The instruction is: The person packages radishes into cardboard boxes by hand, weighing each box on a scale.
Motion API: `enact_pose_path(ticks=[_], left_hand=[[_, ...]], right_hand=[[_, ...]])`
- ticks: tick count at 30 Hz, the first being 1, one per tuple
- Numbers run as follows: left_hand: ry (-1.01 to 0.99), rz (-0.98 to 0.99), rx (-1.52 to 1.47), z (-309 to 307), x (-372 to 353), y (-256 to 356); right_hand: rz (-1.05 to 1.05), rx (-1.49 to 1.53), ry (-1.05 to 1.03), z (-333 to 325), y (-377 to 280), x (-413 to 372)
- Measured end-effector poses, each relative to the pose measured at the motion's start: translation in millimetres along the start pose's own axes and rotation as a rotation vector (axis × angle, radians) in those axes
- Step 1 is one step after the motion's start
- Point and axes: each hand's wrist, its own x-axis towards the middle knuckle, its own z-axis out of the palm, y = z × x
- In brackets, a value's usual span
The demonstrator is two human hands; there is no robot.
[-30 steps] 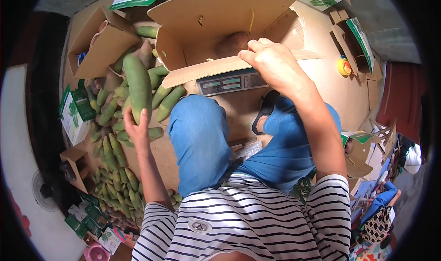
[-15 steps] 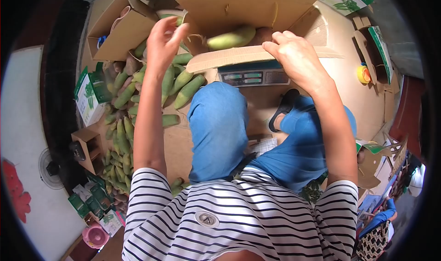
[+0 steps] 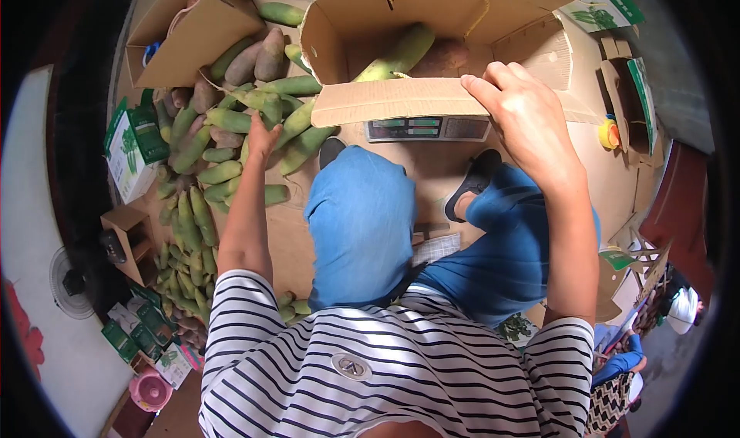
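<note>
My left hand (image 3: 264,135) is over the pile on the left, its fingers closed around a green radish (image 3: 264,103) with a thin root tail. Part of that grip is hidden behind the hand. Fingers of my right hand (image 3: 518,107) pinch the near flap of an open cardboard box (image 3: 393,101). Inside the box lie a green radish (image 3: 401,53) and a reddish-brown one (image 3: 445,57). Under the box, a digital scale (image 3: 424,128) shows its lit display.
Many green and reddish radishes (image 3: 220,120) cover the floor to the left. Another open cardboard box (image 3: 166,33) stands at the back left, with a green-and-white carton (image 3: 132,149) nearer. Yellow tape (image 3: 609,134) sits at the right. A pink fan (image 3: 150,390) is at lower left.
My left hand has moved from beside the box down and left onto the pile and taken hold of a radish. My right hand has shifted slightly right and down along the flap.
</note>
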Motion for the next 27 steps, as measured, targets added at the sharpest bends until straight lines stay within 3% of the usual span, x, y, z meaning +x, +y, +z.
enact_pose_path(ticks=[2, 4, 10, 17, 20, 23, 26, 27], left_hand=[[-0.016, -0.031, 0.132, 15.8, 5.5, -11.5], [-0.018, -0.076, 0.349, 5.3, -3.3, 21.1], [-0.041, -0.072, 0.449, 1.6, -10.4, 39.8], [-0.013, 0.254, 0.198, -1.1, -69.1, 24.5], [-0.005, 0.188, 0.112, -13.3, -105.2, 25.0], [0.176, 0.121, -0.045, -17.1, -126.4, 15.1], [0.256, -0.058, -0.432, -32.7, -125.4, 11.4], [0.329, 0.000, -0.414, -48.4, -126.9, 31.0]], right_hand=[[0.022, 0.000, -0.050, -3.3, -1.3, 4.3], [0.022, -0.004, -0.041, -2.5, -1.1, 7.2], [0.017, 0.015, -0.053, 0.9, 5.5, 19.8], [-0.036, 0.126, 0.064, 10.8, 10.2, 16.1], [-0.028, 0.083, 0.051, 10.3, 9.0, 10.3], [0.004, -0.008, 0.051, 17.9, 4.0, 7.4], [0.012, 0.013, 0.044, 21.3, 2.7, 5.2], [0.008, 0.001, 0.061, 22.8, 2.6, 4.0]])
